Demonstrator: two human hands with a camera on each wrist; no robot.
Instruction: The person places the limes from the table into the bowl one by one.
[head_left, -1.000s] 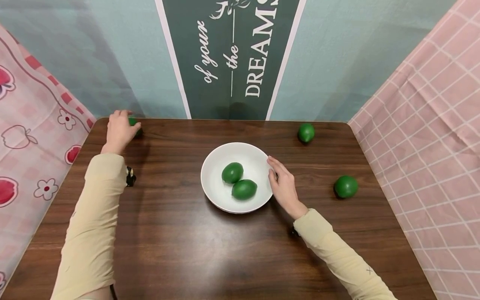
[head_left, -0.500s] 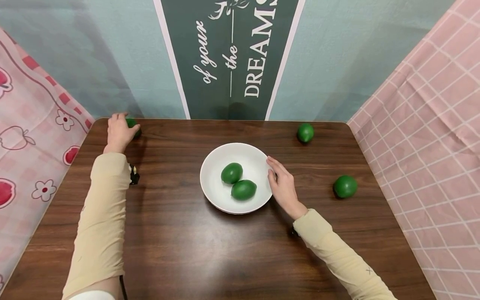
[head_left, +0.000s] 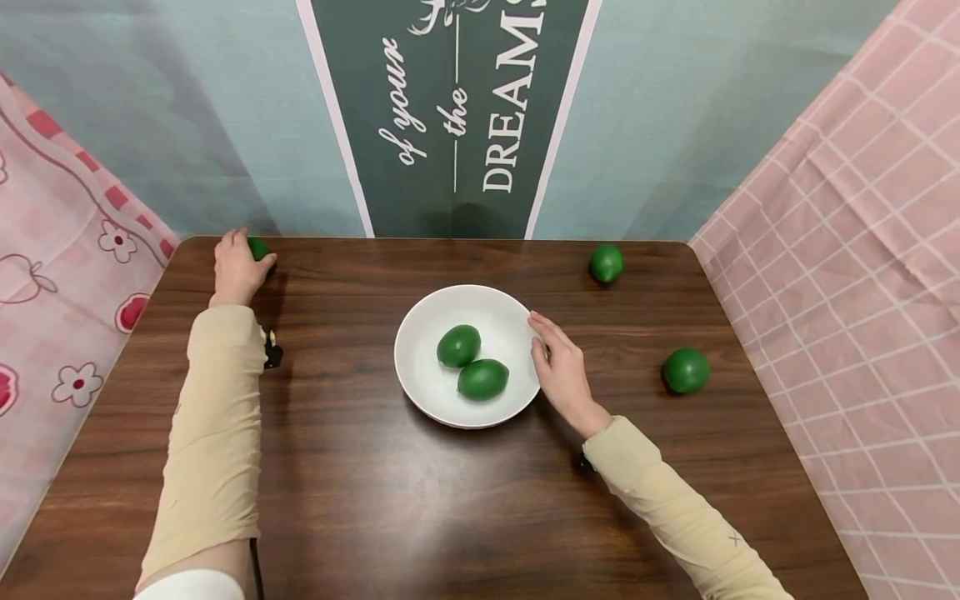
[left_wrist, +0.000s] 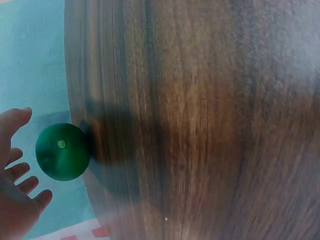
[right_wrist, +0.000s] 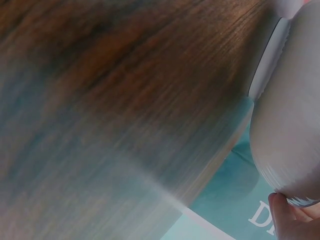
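Observation:
My left hand (head_left: pixel 237 268) is at the table's far left corner, beside a green lime (head_left: pixel 258 248). From the left wrist, the thumb and spread fingers stand around that lime (left_wrist: pixel 62 152), with a visible gap between them and its skin. At the centre is a white bowl (head_left: pixel 470 412) holding two limes, one (head_left: pixel 459 346) behind the other (head_left: pixel 483 380). My right hand (head_left: pixel 564 371) rests against the bowl's right rim, fingers mostly straight. In the right wrist view, its fingertips (right_wrist: pixel 278 200) touch the bowl (right_wrist: pixel 292 110) near the rim; part of that hand is out of frame.
Two more limes lie on the right of the brown wooden table (head_left: pixel 360 500): one (head_left: pixel 606 263) near the back edge, another (head_left: pixel 686 370) nearer the right edge. Fabric walls surround the table: teal with lettering behind (head_left: pixel 247 108), pink on both sides.
The left forearm has swung slightly right while the left hand stays by the lime. The whole head view has shifted a little. The right hand keeps its place on the bowl.

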